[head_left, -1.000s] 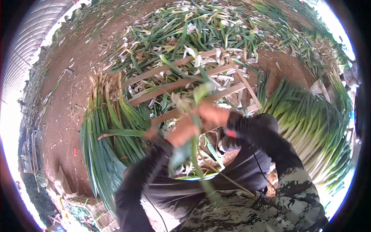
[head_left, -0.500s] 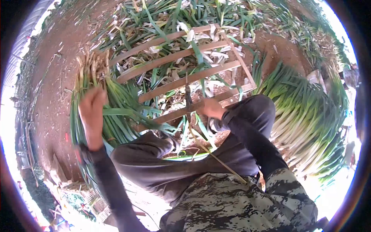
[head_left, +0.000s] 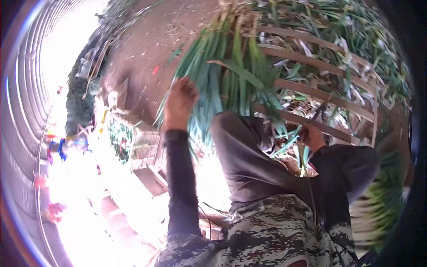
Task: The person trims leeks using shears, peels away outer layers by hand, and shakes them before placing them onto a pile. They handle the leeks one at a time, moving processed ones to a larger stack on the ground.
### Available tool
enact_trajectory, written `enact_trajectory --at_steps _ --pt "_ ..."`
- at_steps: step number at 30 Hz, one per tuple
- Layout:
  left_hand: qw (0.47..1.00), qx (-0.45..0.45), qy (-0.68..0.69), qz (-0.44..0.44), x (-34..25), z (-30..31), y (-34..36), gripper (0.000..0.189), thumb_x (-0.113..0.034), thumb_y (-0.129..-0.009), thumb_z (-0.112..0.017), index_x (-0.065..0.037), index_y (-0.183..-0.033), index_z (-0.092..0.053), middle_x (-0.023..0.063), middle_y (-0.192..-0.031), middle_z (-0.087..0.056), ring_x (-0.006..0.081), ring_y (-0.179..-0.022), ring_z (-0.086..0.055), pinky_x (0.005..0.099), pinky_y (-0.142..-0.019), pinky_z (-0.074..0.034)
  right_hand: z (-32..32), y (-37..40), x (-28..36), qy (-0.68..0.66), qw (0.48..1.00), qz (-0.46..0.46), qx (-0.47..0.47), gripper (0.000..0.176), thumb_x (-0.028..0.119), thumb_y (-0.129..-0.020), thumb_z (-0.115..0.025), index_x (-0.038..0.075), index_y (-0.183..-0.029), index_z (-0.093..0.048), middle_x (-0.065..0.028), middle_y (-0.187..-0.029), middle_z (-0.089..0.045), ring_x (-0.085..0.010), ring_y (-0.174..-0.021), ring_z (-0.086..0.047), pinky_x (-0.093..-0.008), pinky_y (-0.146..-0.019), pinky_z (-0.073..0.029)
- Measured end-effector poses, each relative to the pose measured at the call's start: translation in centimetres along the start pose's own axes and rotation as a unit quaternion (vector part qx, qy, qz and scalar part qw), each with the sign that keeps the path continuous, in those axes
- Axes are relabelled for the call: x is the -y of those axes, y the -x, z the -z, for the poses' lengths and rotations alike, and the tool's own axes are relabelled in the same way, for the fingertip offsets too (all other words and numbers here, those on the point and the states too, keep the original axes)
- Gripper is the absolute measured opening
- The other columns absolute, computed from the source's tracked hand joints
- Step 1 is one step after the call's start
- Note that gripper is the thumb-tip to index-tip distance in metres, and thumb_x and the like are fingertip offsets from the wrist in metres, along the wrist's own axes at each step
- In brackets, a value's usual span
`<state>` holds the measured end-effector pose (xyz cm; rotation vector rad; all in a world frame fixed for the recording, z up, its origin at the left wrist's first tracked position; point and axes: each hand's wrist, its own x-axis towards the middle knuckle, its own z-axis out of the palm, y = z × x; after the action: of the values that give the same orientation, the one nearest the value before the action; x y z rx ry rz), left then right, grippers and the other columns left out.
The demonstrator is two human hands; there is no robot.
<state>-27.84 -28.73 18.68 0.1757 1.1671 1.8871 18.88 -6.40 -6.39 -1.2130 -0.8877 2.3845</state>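
My left hand (head_left: pixel 180 103) is over the leaf ends of a large bunch of green onions (head_left: pixel 231 75), left of my knees. Its fingers are curled; anything between them cannot be made out. The bunch lies with its pale root ends at the top, against the left end of a wooden slatted frame (head_left: pixel 318 93). At the frame's near edge, my right hand (head_left: pixel 312 138) is closed around a thin dark tool (head_left: pixel 319 111), partly hidden by the fingers. A thin hose (head_left: pixel 314 196) runs down from there over my lap.
Loose leaves and peelings (head_left: pixel 351 31) lie beyond and under the frame. More onions (head_left: pixel 384 200) are piled at the right. A woven crate (head_left: pixel 144 147) stands at the lower left, with bare soil (head_left: pixel 142 58) beyond it.
The view has turned left, so the bunch and frame appear farther right. My left hand has moved from near the root ends down towards the leaf ends. My right hand remains by the frame's near edge.
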Motion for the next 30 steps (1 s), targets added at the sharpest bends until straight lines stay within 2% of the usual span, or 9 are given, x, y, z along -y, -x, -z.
enact_trajectory --at_steps 2,3,8,11,18,19,21,23,30 --pt "0.997 0.028 0.068 0.014 1.0 -5.4 -0.5 0.034 -0.03 -0.101 -0.059 -0.002 -0.12 -0.062 0.0057 -0.091 -0.059 0.0199 -0.085 -0.055 0.0347 -0.078 -0.048 1.4 -1.1 -0.7 0.132 0.981 0.144 -0.003 0.012 0.016 -0.095 -0.062 0.005 -0.089 -0.06 -0.0079 -0.075 -0.063 -0.0235 -0.066 -0.064 -0.0393 -0.056 -0.051" --pt "0.994 0.071 0.084 0.026 2.0 -5.8 -1.5 0.034 -0.031 -0.1 -0.059 -0.003 -0.119 -0.063 0.0062 -0.092 -0.06 0.0201 -0.086 -0.056 0.0351 -0.078 -0.048 -2.0 2.1 3.0 -0.127 0.99 -0.056 -0.004 0.011 0.016 -0.093 -0.065 0.006 -0.091 -0.062 -0.0074 -0.078 -0.064 -0.0228 -0.068 -0.064 -0.0388 -0.06 -0.051" --pt "0.962 0.178 0.182 0.103 9.4 -9.8 -4.6 0.035 -0.038 -0.1 -0.061 -0.005 -0.111 -0.064 0.0041 -0.09 -0.066 0.021 -0.084 -0.064 0.0384 -0.069 -0.054 -9.2 11.3 11.0 0.051 0.995 0.004 0.091 0.012 0.009 -0.091 -0.064 0.003 -0.101 -0.06 -0.0082 -0.081 -0.067 -0.0194 -0.064 -0.066 -0.0349 -0.055 -0.055" --pt "0.972 0.156 -0.171 0.047 13.9 -14.5 -1.5 0.044 -0.031 -0.098 -0.064 0.0 -0.128 -0.06 0.0076 -0.108 -0.066 0.0196 -0.102 -0.061 0.0394 -0.08 -0.056 -11.2 14.0 12.3 0.096 0.979 0.01 0.18 0.032 0.005 -0.089 -0.063 -0.002 -0.12 -0.062 -0.009 -0.083 -0.068 -0.0161 -0.061 -0.066 -0.0301 -0.053 -0.053" --pt "0.968 0.176 -0.155 0.09 22.1 -19.0 2.1 0.032 -0.019 -0.091 -0.072 0.005 -0.112 -0.067 0.0058 -0.097 -0.069 0.0129 -0.085 -0.063 0.0301 -0.074 -0.052 -11.1 16.0 8.1 0.341 0.913 0.023 0.224 0.041 0.015 -0.09 -0.07 0.0 -0.126 -0.061 -0.0068 -0.09 -0.067 -0.0155 -0.072 -0.065 -0.0311 -0.061 -0.051" --pt "0.962 0.164 -0.206 0.077 23.7 -18.1 1.6 0.03 -0.016 -0.091 -0.071 0.005 -0.111 -0.067 0.0055 -0.095 -0.069 0.0126 -0.085 -0.063 0.0301 -0.073 -0.052 -9.6 15.3 5.5 0.399 0.886 0.125 0.201 0.039 0.017 -0.088 -0.072 0.002 -0.123 -0.063 -0.0089 -0.09 -0.067 -0.0196 -0.075 -0.065 -0.0336 -0.062 -0.05" --pt "0.959 0.139 -0.234 0.081 26.2 -16.8 0.6 0.026 -0.014 -0.091 -0.07 0.005 -0.108 -0.068 0.0042 -0.091 -0.068 0.0119 -0.08 -0.063 0.0292 -0.069 -0.052 -8.1 14.3 4.6 0.65 0.55 0.507 0.132 0.04 0.024 -0.082 -0.078 0.002 -0.113 -0.065 -0.017 -0.1 -0.063 -0.0368 -0.09 -0.063 -0.0452 -0.072 -0.05" --pt "0.958 0.102 -0.258 0.072 27.2 -16.4 0.0 0.021 -0.014 -0.09 -0.07 0.005 -0.099 -0.068 0.0038 -0.083 -0.067 0.0115 -0.071 -0.061 0.0291 -0.061 -0.051 -10.7 16.2 6.6 0.495 0.797 0.345 -0.028 0.047 0.025 -0.079 -0.079 0.003 -0.116 -0.062 -0.0205 -0.106 -0.059 -0.0432 -0.091 -0.06 -0.0497 -0.077 -0.048" --pt "0.844 0.023 -0.524 -0.116 23.5 -22.3 0.0 0.035 -0.026 -0.081 -0.077 0.007 -0.079 -0.065 0.0112 -0.062 -0.058 0.0151 -0.058 -0.054 0.0376 -0.055 -0.046 -13.5 17.0 10.1 0.593 0.706 0.324 -0.21 0.076 0.033 -0.074 -0.083 -0.011 -0.126 -0.048 -0.0288 -0.122 -0.054 -0.0487 -0.114 -0.051 -0.0512 -0.095 -0.044"
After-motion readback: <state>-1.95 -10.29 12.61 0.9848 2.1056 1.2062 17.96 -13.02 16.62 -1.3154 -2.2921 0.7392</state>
